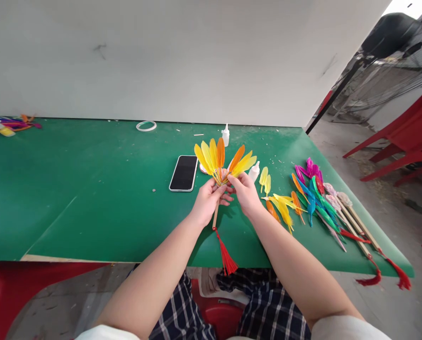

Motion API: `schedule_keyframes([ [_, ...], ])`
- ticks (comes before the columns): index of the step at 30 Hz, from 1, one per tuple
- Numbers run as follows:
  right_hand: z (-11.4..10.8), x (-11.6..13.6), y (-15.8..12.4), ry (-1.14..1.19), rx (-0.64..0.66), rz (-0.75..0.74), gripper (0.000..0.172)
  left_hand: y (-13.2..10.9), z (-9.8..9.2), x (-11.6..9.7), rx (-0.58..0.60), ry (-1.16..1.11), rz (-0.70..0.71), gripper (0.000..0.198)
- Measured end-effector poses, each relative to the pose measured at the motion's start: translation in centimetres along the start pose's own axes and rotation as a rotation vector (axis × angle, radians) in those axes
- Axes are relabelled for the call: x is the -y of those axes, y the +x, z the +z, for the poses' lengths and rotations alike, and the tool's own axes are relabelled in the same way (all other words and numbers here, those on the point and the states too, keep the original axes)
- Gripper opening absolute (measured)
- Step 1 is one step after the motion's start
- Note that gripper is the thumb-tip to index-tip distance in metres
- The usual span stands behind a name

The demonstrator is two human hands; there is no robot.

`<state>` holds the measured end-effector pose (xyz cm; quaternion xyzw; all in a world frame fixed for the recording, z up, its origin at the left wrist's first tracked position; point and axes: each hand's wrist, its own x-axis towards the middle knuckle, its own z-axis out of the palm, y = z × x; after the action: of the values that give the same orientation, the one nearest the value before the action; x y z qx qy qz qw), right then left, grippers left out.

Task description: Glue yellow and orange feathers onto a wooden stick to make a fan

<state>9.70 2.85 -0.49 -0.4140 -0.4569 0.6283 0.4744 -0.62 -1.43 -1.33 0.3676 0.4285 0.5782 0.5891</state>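
A feather fan (211, 158) with yellow and orange feathers spreads above my hands, with a gap between its two orange feathers. My left hand (209, 197) is closed around the base of the fan, where the wooden handle (215, 217) begins. From the handle's lower end hangs a red tassel (227, 257). My right hand (243, 189) pinches the quill end of the orange feather (236, 158) on the right side, close to the fan's centre. The fingertips partly hide the small pinkish centre piece. A white glue bottle (254, 172) lies just beyond my right hand.
A phone (183, 173) lies left of my hands. Another glue bottle (225, 135) stands behind the fan, and a tape roll (146, 126) is farther left. Loose yellow feathers (283, 208), coloured feathers (313, 193) and tasselled sticks (359, 226) lie on the right. A red chair (409, 132) stands beyond.
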Motion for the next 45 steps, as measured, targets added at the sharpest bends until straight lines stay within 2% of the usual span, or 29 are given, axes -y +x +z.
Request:
schedule_keyframes([
  [16,0.12,0.14,-0.06,0.002,-0.021,0.01,0.025,-0.04,0.13,-0.05,-0.011,-0.003,-0.013,0.036],
  [21,-0.06,0.58,-0.04,0.014,0.0,-0.004,0.022,-0.18,0.34,-0.33,-0.015,-0.018,-0.029,0.034],
  [25,-0.29,0.78,-0.01,0.067,0.017,-0.009,0.026,-0.28,0.48,-0.53,-0.029,-0.02,-0.039,0.032],
  [36,-0.42,0.65,-0.06,0.09,0.077,-0.015,0.027,-0.34,0.55,-0.32,-0.041,0.03,0.021,0.034],
  [45,-0.36,0.72,-0.07,0.073,0.083,-0.032,0.025,-0.37,0.48,-0.36,-0.03,0.017,0.008,0.038],
])
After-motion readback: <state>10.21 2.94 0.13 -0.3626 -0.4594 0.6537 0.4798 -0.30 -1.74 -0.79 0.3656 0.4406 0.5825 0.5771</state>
